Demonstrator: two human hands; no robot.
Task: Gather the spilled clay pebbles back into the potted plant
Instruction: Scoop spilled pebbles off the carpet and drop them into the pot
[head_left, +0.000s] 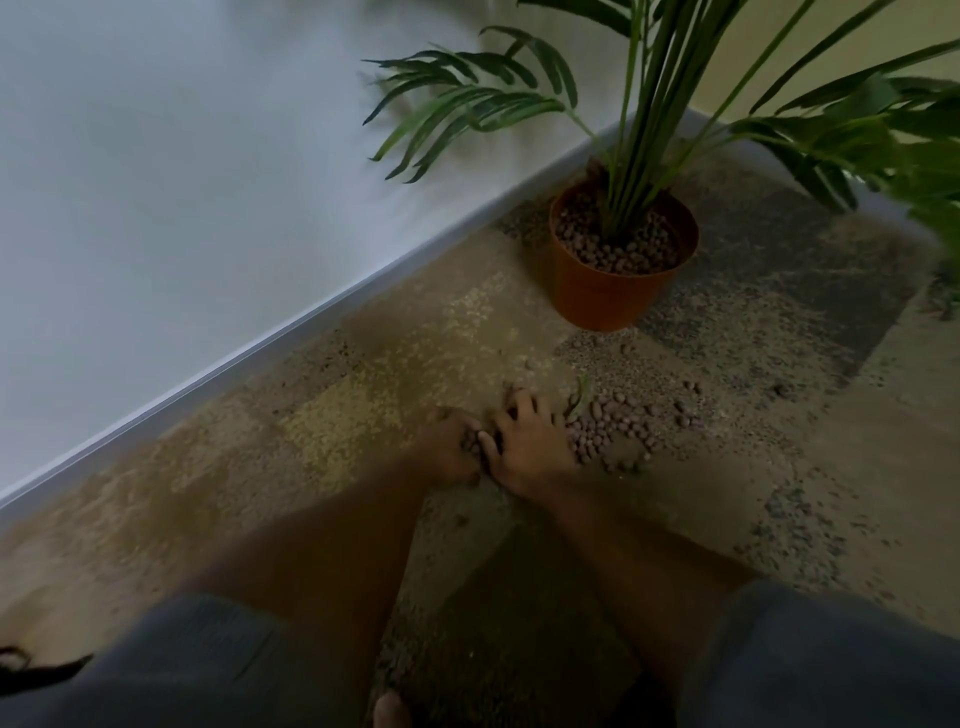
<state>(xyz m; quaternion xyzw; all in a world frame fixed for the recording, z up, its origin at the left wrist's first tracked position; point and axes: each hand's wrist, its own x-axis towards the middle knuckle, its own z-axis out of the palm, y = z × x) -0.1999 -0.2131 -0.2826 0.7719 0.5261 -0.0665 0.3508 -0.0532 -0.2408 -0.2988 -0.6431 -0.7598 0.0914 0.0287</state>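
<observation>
Brown clay pebbles (613, 428) lie spilled in a loose heap on the speckled floor, in front of an orange pot (608, 291). The pot holds a green palm plant (660, 119) and is topped with more pebbles. My left hand (452, 447) and my right hand (530, 447) rest side by side on the floor at the heap's left edge. Both are cupped, and a clump of pebbles sits pressed between them. More pebbles lie just to the right of my right hand. A few stray pebbles (693, 387) are scattered farther right.
A white wall with a pale skirting board (291, 338) runs diagonally on the left, close behind the pot. Palm fronds (467, 104) hang over the pot and the right side. My knees in dark shorts (831, 665) fill the bottom of the view.
</observation>
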